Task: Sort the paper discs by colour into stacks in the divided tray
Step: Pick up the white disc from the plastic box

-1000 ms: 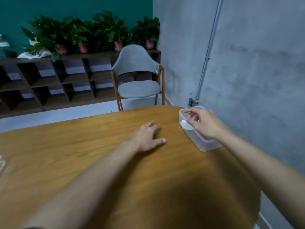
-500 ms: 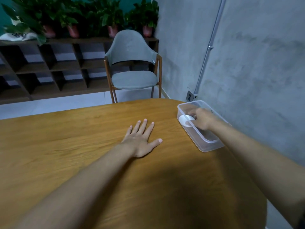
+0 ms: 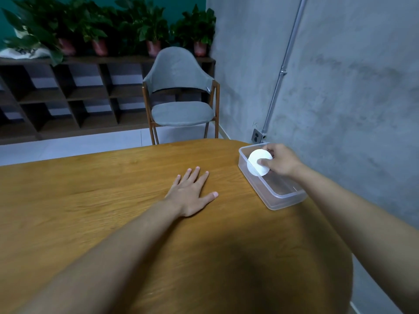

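At the far right corner of the wooden surface [image 3: 90,211], one clear plastic tray [image 3: 280,198] is sitting close to the edge, its long side running away from the viewer. The right hand [image 3: 282,160] is reaching over the tray's far end and is gripping white paper discs [image 3: 257,162] between thumb and curled fingers. The discs are being held tilted, face toward the camera, above the inside of the tray. They are showing as a stack with visible thickness along the lower left edge, but how many discs are in it cannot be counted. The thumb is lying across the front disc and is covering part of it. The near half of the tray is showing the wood tone through its clear floor. The left hand [image 3: 192,193] is lying flat on the surface, palm down, fingers straight and spread, holding nothing, well apart from the tray. Both forearms are stretching in from the bottom edge. Beyond the surface, one grey chair [image 3: 181,96] with wooden legs is standing on the pale floor. Behind it one dark shelf unit [image 3: 74,94] is running along the green wall, and four potted plants [image 3: 149,28] are standing on its top. On the grey wall at right, one metal conduit [image 3: 283,73] is running down to one socket box [image 3: 257,136], just beyond the tray
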`<state>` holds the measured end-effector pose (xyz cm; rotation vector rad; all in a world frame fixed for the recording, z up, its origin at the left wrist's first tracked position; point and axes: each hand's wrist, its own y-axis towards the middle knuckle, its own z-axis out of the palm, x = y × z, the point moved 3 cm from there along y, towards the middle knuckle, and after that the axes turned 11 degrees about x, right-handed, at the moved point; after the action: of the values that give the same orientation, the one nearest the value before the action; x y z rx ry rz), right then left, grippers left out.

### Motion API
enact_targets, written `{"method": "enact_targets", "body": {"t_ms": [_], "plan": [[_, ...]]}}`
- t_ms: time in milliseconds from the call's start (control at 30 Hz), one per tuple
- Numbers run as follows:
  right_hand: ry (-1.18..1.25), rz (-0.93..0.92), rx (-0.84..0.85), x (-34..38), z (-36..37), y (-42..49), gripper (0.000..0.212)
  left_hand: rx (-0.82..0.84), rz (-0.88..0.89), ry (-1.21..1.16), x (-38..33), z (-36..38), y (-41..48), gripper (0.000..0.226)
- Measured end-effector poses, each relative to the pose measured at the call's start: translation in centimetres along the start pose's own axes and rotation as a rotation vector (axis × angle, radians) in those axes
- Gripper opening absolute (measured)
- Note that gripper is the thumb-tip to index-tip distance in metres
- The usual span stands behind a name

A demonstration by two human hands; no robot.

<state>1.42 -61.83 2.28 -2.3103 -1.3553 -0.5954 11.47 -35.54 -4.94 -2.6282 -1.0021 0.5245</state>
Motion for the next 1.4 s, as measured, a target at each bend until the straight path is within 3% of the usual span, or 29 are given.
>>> {"method": "enact_targets", "body": {"t_ms": [300, 600, 967, 1167, 1400], "plan": [[0.028, -0.175, -0.263, 5.4, -3.9, -7.0, 0.023, -0.24, 0.129, -0.314, -1.2, -4.4, -6.4, 0.05], [0.169, -0.411, -0.104, 18.2, 3.2, -13.3, 0.023, -0.376, 0.262, -0.885, 1.7, -8.2, -16.1, 0.026], [0.296, -0.507, 0.158, 33.7, 16.0, -16.6, 0.009, -0.542, 0.016, -0.864, 19.2, -6.4, -30.7, 0.017], [0.404, -0.53, 0.318, 41.8, 24.1, -17.2, 0.021, -0.678, -0.18, -0.922, 30.7, -3.6, -38.4, 0.02], [0.393, -0.556, 0.39, 49.3, 32.2, -16.1, 0.011, -0.798, -0.412, -0.905, 43.2, -1.4, -45.3, 0.021]]}}
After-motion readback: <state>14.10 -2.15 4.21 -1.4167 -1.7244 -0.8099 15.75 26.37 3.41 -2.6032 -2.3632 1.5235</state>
